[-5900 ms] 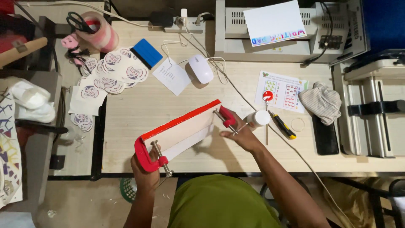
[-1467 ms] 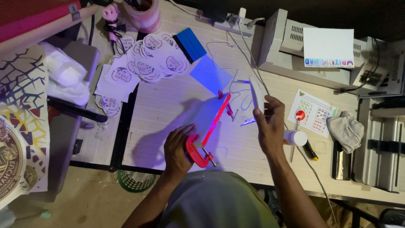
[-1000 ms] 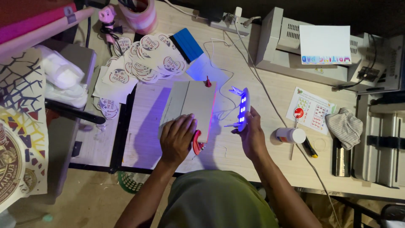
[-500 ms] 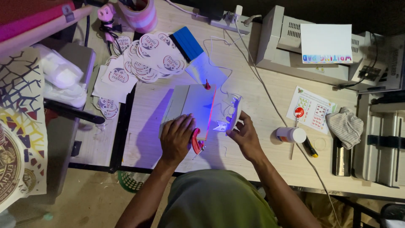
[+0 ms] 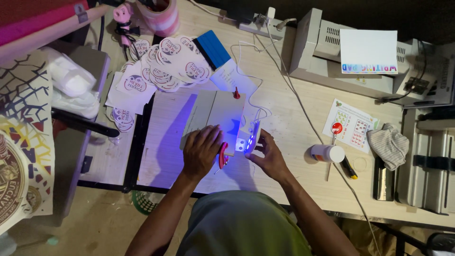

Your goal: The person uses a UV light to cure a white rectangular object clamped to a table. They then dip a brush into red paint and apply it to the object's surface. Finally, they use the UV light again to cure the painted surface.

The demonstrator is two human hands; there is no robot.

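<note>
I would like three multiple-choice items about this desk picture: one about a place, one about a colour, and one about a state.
1. Where does the left hand rest?
A. on the board
B. on the cloth
C. on the white bottle

2. What colour is the lamp's light?
A. green
B. blue-violet
C. orange

3. In what state is the lamp in the right hand?
A. off, lying on the desk
B. lit, held beside the board
C. packed in a box

Answers:
1. A: the palm lies flat on the near end of the board, by the red clamp.
2. B: a blue-violet glow falls on the board and desk.
3. B: its lights shine while the fingers grip it at the board's right edge.
</note>
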